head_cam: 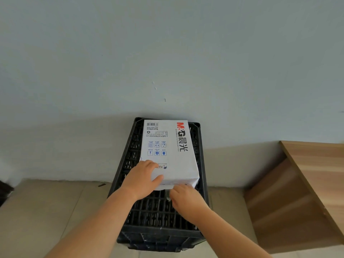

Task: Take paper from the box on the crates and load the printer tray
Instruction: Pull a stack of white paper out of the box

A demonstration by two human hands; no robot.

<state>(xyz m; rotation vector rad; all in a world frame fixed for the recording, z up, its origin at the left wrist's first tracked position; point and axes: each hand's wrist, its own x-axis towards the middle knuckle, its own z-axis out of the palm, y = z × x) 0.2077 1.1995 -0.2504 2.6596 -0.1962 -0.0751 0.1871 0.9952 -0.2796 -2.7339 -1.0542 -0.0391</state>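
Early in the task, by the look of it. White paper box (168, 151) flat on the black crates (158, 211), against the far wall, nearly closed, its near end flap just starting to part. Left hand (143, 178) pressed on the box's near left corner, fingers fairly straight. Right hand (186, 199) at the near end flap, fingers curled at its edge, seemingly pulling it open. No paper out yet. Printer and tray nowhere in view; wooden table (316, 174) at right. Still to do: opening, lifting paper out, loading.
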